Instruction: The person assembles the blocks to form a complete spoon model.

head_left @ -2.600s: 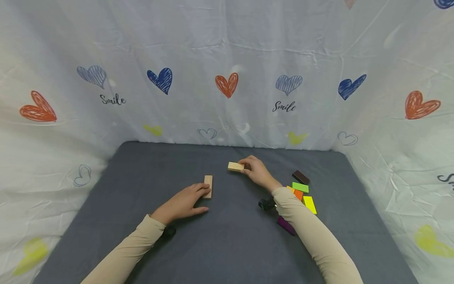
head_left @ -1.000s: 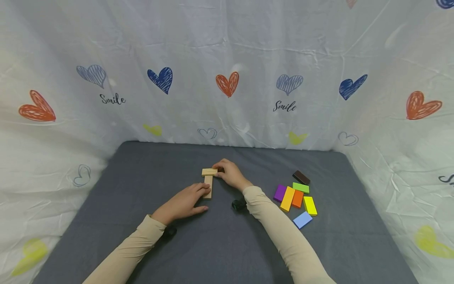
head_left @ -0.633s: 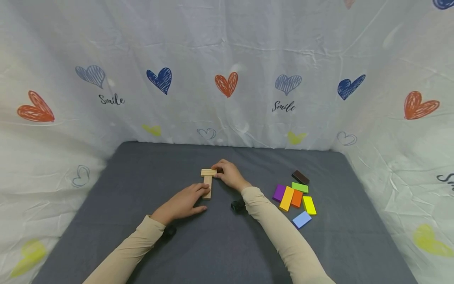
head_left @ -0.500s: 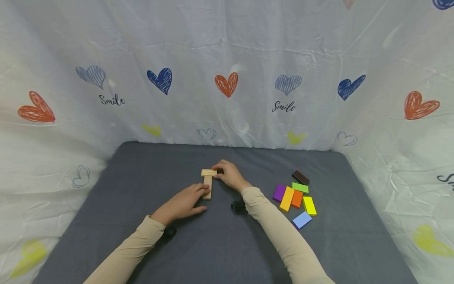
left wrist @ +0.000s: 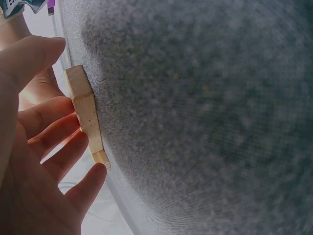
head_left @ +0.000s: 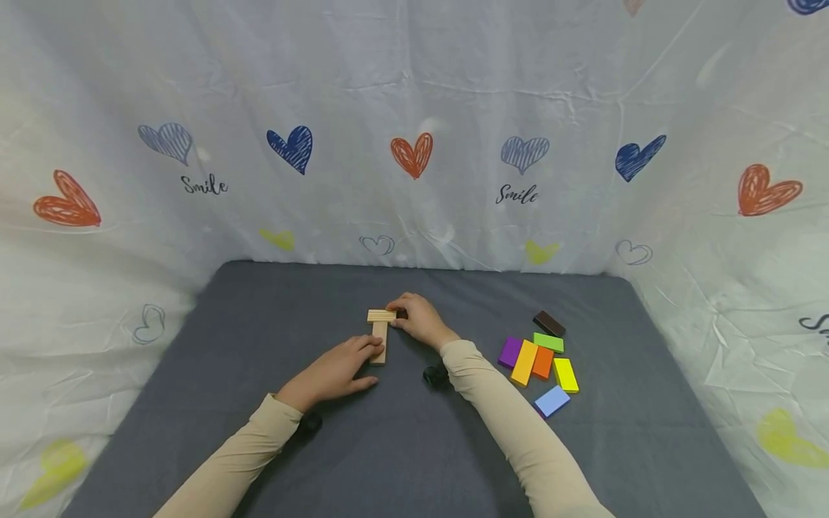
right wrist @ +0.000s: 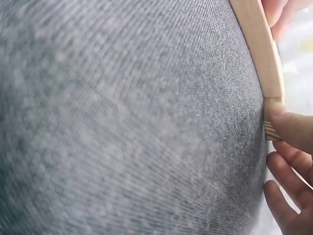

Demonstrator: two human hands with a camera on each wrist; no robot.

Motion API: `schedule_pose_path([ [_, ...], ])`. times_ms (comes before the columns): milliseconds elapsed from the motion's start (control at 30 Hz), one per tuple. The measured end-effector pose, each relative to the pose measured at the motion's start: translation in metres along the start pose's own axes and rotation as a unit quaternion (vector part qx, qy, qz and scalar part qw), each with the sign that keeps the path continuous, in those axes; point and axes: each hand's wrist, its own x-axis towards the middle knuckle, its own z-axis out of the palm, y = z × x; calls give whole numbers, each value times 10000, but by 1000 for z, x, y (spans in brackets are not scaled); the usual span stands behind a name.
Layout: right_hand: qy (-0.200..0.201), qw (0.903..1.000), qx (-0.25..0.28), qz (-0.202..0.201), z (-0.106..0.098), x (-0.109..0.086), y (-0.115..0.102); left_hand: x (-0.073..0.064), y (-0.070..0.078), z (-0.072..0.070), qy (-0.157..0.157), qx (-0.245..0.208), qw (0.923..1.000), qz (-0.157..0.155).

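- Left hand point(head_left: 333, 370), fingers extended, touched the plain block point(head_left: 380, 329).
- At that block's 12 o'clock, right hand point(head_left: 419, 318) pinched the cross block point(head_left: 379, 315) by its 3 o'clock end.
- Both seemed light, stiff; ends suited pinching.

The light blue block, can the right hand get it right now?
Probably yes, after the right hand lets go of the crosswise wooden block it pinches. Nothing lies on top of the light blue block, which sits on that hand's side.

Head view: pale striped rectangular wooden block point(head_left: 381, 315) — right end partly hidden by right hand point(head_left: 421, 319); beige fabric right sleeve point(head_left: 521, 424) — cropped at bottom.
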Motion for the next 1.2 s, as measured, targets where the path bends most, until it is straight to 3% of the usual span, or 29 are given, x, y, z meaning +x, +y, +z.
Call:
schedule_pose_path([
  [267, -29, 10000, -53, 6, 1, -1, 1, -1, 2, -2, 29, -10, 10000, 47],
  [733, -383, 9978, 473, 246, -7, -11, 0, 2, 2, -1, 160, 175, 9997, 85],
  [867, -443, 9978, 459, 179, -12, -21, -1, 2, 3, -2, 100, 151, 9998, 44],
  [1200, 11, 9995, 187, 247, -29, -66, 0, 2, 1, 1, 123, 134, 9998, -16],
])
